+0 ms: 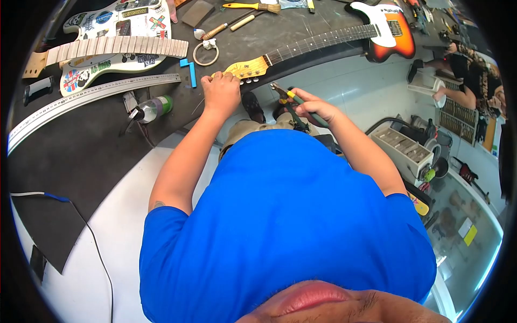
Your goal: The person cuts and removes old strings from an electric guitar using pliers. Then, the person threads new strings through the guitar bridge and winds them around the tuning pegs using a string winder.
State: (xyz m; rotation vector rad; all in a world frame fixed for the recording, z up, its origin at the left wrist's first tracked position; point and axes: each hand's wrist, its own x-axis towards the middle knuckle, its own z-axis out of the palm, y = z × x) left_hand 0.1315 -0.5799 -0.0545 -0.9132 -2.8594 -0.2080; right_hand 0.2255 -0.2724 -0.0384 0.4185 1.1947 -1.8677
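Note:
An electric guitar with a sunburst body (407,40) lies on the dark workbench, its fretted neck (323,41) pointing left to a yellowish headstock (249,69) with tuning pegs along its lower edge. My left hand (222,91) is closed at the headstock's far left end; what its fingers pinch is hidden. My right hand (315,107) grips a pair of pliers (293,98) with green and yellow handles. The plier jaws point up and left, just below the headstock and apart from it.
Left on the bench are a stickered guitar body (121,27), a loose neck (116,48), a long ruler (97,96), a bottle (153,109) and a string winder (188,70). A brush (253,7) lies behind. Another person (474,81) is at the right.

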